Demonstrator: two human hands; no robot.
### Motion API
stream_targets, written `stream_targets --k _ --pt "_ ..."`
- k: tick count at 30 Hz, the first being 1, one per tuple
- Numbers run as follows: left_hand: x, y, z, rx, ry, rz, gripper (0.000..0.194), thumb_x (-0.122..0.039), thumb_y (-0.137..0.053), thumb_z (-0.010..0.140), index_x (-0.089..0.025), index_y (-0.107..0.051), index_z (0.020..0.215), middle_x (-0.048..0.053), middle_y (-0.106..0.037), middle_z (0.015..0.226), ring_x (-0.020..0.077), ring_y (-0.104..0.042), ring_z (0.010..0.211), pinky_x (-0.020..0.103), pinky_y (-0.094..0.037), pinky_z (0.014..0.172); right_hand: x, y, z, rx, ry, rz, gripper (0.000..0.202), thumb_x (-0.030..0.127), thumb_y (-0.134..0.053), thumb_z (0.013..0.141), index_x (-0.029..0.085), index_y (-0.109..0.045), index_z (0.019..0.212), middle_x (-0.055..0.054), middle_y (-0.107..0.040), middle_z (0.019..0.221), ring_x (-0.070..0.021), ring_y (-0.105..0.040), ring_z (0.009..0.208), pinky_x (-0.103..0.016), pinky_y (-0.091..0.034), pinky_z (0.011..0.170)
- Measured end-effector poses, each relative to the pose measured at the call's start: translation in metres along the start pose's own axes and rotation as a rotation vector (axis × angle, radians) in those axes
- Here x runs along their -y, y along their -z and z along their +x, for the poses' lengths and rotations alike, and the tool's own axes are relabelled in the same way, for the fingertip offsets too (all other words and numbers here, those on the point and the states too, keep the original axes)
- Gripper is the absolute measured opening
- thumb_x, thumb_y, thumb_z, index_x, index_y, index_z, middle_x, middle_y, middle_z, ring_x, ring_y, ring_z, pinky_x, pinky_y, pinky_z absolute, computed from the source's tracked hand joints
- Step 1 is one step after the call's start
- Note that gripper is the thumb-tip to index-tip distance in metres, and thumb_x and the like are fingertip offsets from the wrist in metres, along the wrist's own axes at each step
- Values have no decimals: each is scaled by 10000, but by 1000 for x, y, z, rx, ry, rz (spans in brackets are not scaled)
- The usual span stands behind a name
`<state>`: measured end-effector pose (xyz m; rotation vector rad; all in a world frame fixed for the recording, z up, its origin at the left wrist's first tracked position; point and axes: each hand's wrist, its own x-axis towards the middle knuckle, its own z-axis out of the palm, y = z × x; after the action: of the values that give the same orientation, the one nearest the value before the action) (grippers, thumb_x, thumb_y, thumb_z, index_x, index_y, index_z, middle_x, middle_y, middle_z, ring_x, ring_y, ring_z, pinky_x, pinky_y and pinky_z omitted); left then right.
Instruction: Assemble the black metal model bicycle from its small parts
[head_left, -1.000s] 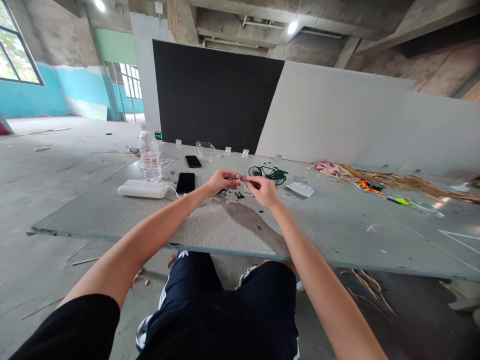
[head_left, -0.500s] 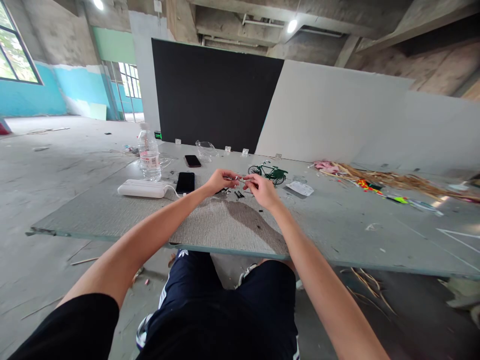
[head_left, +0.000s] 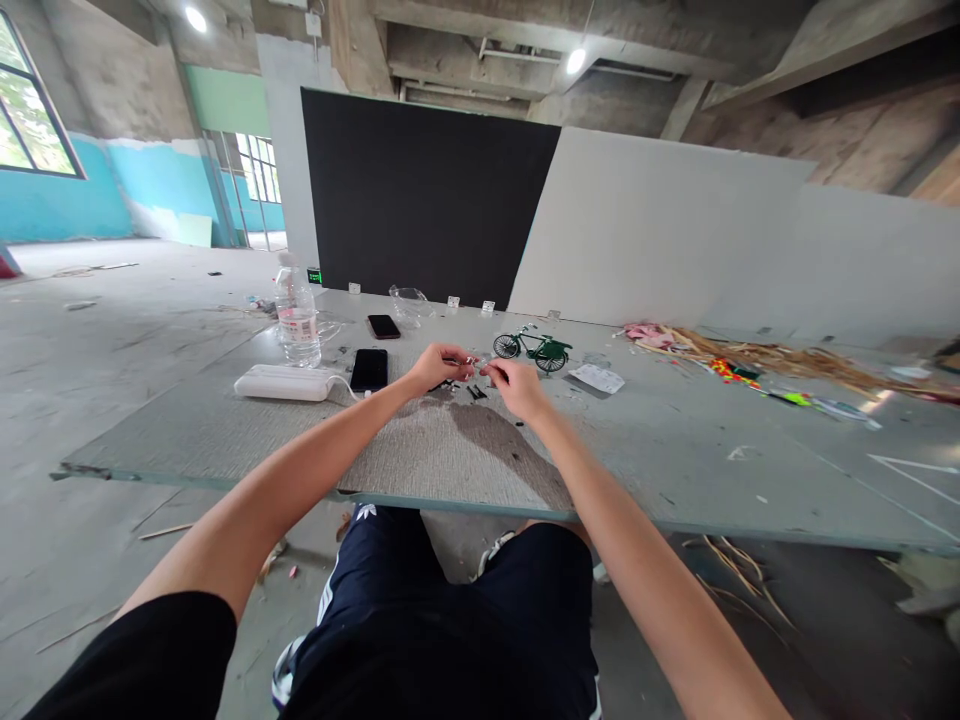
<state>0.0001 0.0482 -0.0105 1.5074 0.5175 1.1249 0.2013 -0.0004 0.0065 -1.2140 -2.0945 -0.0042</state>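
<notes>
Small, shiny silvery piece [head_left: 470,363] is pinched by left hand [head_left: 439,367]. Whether anything is held in right hand's [head_left: 520,387] narrow grip cannot be told. Dark-green, thin-spoked model bicycle [head_left: 534,347] is seen behind.

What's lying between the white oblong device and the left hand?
In the head view, the nearer black phone lies between the white oblong device and the left hand; a white cable runs between device and phone.

Clear plastic bottle [head_left: 297,318], matt black panel [head_left: 427,200], rough-textured tabletop [head_left: 217,435]
</notes>
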Motion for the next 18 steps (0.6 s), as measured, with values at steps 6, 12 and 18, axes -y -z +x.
stream_targets --k 6,12,18 --pt "2 -2 1 -40 5 -20 470 -368 -932 556 -87 -751 886 74 -727 754 142 -660 688 324 -555 747 -1 -3 -1 -65 2 57 187 328 -544 944 189 -669 953 -85 -732 885 -207 -653 785 -304 -475 738" --pt "3 -3 0 -47 14 2 466 -399 -928 551 -99 -750 860 63 -723 747 145 -660 691 326 -558 747 6 1 -3 -28 35 -38 266 346 -470 994 195 -665 895 -55 -707 782 -186 -614 703 -279 -418 702" --pt "-1 -4 0 -68 -1 66 464 -412 -931 531 -106 -754 832 62 -729 753 146 -665 692 309 -549 737 7 -1 -2 1 -84 77 323 362 -458 995 177 -682 855 -33 -672 658 -175 -584 597 -272 -402 619"
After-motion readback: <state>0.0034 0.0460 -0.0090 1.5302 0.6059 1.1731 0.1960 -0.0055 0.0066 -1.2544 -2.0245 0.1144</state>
